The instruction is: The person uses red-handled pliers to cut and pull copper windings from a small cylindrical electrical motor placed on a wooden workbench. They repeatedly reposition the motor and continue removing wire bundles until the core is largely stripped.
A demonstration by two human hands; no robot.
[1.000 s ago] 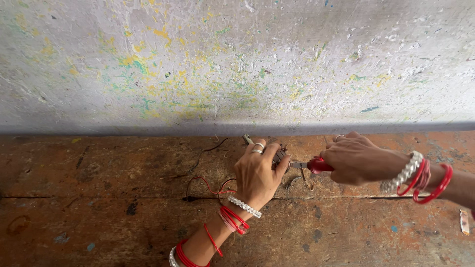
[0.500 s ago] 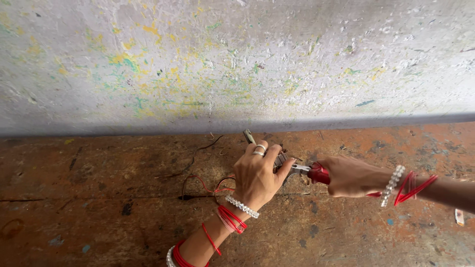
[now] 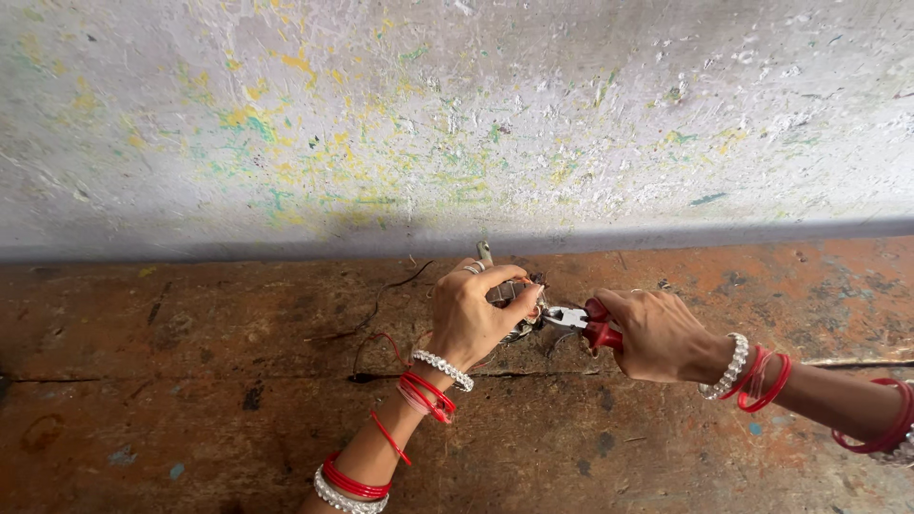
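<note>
Small metal part (image 3: 519, 303) sits on the worn wooden bench (image 3: 190, 381) near the wall (image 3: 457, 124), gripped in left hand (image 3: 473, 319). Red-handled pliers (image 3: 583, 324) come in from the right, long axis horizontal, nose touching part; right hand (image 3: 657, 335) clamped on handles.

We see a small grey metal part with thin dark and red wires (image 3: 517, 303) held low on the worn wooden bench. Red-handled steel pliers (image 3: 583, 324) lie almost level just right of it, their nose touching the part's right side.
</note>
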